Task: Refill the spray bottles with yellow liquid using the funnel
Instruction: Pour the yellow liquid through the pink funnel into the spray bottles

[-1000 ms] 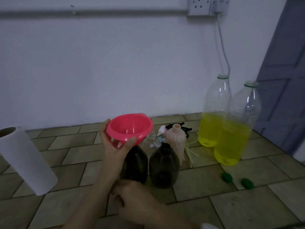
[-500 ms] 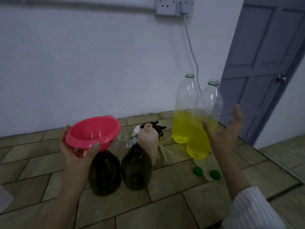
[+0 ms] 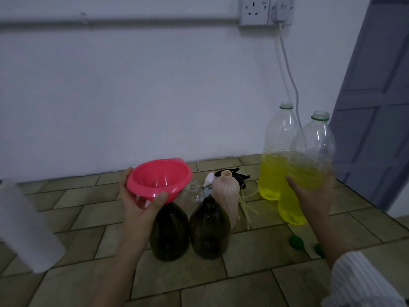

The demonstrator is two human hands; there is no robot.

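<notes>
Funnel [image 3: 159, 179], pink, is gripped at its rim by the left hand [image 3: 141, 202], its spout seated in the left dark spray bottle [image 3: 169, 233] on the tiled floor [image 3: 243, 284]. The nearer yellow-liquid bottle [image 3: 307, 169] is clasped by the right hand [image 3: 314, 196]. Pouring is judged next; a lift and careful tilt over the funnel are needed.

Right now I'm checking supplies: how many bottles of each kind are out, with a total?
Large bottles with yellow liquid: 2
Dark bottles: 2
Beige bottle: 1
Small clear bottle: 1
Total: 6
</notes>
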